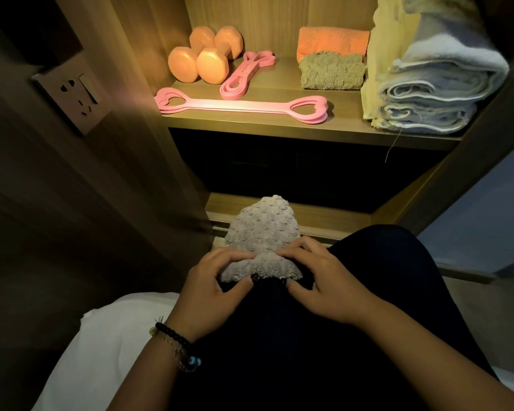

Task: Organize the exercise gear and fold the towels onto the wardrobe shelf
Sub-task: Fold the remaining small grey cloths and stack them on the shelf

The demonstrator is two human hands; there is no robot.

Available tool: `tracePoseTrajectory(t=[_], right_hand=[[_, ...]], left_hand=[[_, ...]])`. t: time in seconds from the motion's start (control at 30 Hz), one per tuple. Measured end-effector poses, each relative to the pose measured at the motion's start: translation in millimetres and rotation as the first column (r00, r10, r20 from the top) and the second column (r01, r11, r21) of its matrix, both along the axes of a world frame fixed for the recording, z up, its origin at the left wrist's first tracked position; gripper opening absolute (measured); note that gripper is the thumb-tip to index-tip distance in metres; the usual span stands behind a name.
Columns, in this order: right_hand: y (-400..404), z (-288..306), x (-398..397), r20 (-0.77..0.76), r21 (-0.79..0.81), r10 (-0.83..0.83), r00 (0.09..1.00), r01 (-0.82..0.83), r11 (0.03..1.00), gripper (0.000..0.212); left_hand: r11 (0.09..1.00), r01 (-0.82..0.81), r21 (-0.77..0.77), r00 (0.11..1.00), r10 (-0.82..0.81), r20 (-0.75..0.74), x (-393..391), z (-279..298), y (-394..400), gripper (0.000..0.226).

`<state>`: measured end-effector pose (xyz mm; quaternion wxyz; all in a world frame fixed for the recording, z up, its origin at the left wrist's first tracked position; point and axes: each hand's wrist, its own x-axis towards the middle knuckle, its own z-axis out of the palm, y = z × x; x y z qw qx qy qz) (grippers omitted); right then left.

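A small grey fluffy towel [260, 235] lies over my knee, partly folded. My left hand [212, 287] pinches its near left edge and my right hand [324, 280] pinches its near right edge. On the lit wardrobe shelf [279, 130] stand two orange dumbbells [205, 54], a folded pink resistance band [244, 75] and a long pink band with heart-shaped ends [241, 105]. At the back of the shelf an orange towel [333, 41] and an olive towel [331, 71] lie folded.
A stack of folded white towels [433, 93] fills the shelf's right end, beside a pale yellow cloth [383, 54]. A wall socket [74, 96] is on the left panel. Below is a dark compartment [294, 170]. A white pillow [101, 336] lies at lower left.
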<state>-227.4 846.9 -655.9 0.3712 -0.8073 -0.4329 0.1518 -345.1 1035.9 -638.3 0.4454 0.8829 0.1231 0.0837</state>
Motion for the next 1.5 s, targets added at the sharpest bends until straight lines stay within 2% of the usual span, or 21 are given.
tracePoseTrajectory(t=[0.1,0.23,0.37,0.5,0.6,0.67,0.73,0.8,0.83,0.87,0.9,0.97,1.0,1.07,1.13,1.2,1.27,1.37,1.5], right_hand=[[5,0,3,0.019,0.021,-0.018,1.000,0.018,1.000,0.035],[-1,1,4,-0.104,0.112,-0.044,0.994,0.056,0.992,0.028],[-8,1,-2,-0.224,0.153,-0.107,0.969,0.144,0.978,0.018],[-2,0,-8,-0.182,0.133,-0.126,0.975,0.151,0.979,0.012],[7,0,-9,-0.165,0.130,-0.159,0.973,0.181,0.975,0.008],[12,-2,-8,-0.245,0.125,-0.189,0.951,0.224,0.967,0.014],[16,-3,-5,-0.396,0.107,-0.247,0.884,0.311,0.944,0.016],[18,-5,-1,-0.503,0.078,-0.305,0.809,0.394,0.916,0.012],[17,-5,-1,-0.505,0.075,-0.323,0.801,0.413,0.908,0.008],[16,-4,-3,-0.449,0.085,-0.332,0.830,0.409,0.908,0.008],[14,-2,-4,-0.322,0.106,-0.334,0.886,0.384,0.917,0.012],[10,0,-8,0.084,0.148,-0.269,0.960,0.254,0.956,0.018],[10,1,-11,0.255,0.141,-0.211,0.944,0.179,0.974,0.020],[10,0,-16,0.400,0.101,-0.140,0.906,0.108,0.989,0.024],[9,1,-18,0.387,0.084,-0.131,0.913,0.106,0.991,0.027],[6,1,-19,0.344,0.051,-0.103,0.933,0.091,0.995,0.034],[5,1,-18,0.333,-0.016,-0.049,0.942,0.058,0.998,0.044],[7,-2,-14,0.298,-0.039,-0.040,0.954,0.054,0.998,0.045],[11,-5,-10,0.264,0.023,-0.075,0.962,0.072,0.997,0.040]], left_hand=[[0.991,-0.118,-0.056,0.993,0.119,0.016,2,-5,-5,0.024],[0.954,-0.206,-0.217,0.977,0.212,0.004,2,-5,-4,0.015],[0.916,-0.226,-0.332,0.969,0.246,0.017,-2,-4,-2,0.033],[0.910,-0.282,-0.302,0.956,0.293,-0.008,1,-4,-4,0.042],[0.900,-0.300,-0.316,0.954,0.286,-0.089,8,-3,-2,0.050],[0.882,-0.322,-0.344,0.946,0.285,-0.155,13,-5,2,0.038],[0.873,-0.351,-0.339,0.933,0.298,-0.200,17,-7,6,0.030],[0.876,-0.387,-0.288,0.918,0.335,-0.215,21,-9,7,0.032],[0.884,-0.401,-0.239,0.909,0.352,-0.224,23,-10,7,0.034],[0.895,-0.406,-0.184,0.902,0.361,-0.235,24,-11,7,0.035],[0.905,-0.403,-0.135,0.900,0.366,-0.237,25,-11,7,0.036],[0.917,-0.393,-0.064,0.902,0.371,-0.220,23,-9,5,0.039],[0.919,-0.394,-0.030,0.902,0.380,-0.205,22,-8,5,0.039],[0.914,-0.403,0.045,0.906,0.405,-0.122,18,-8,4,0.034],[0.921,-0.358,0.153,0.934,0.357,0.034,13,-8,3,0.023],[0.939,-0.282,0.197,0.957,0.260,0.130,9,-7,3,0.013],[0.969,-0.204,0.140,0.975,0.188,0.120,4,-7,8,0.014],[0.995,-0.070,0.071,0.997,0.067,0.048,-4,-8,13,0.034],[0.993,-0.117,-0.007,0.992,0.117,0.050,-2,-12,11,0.032]])
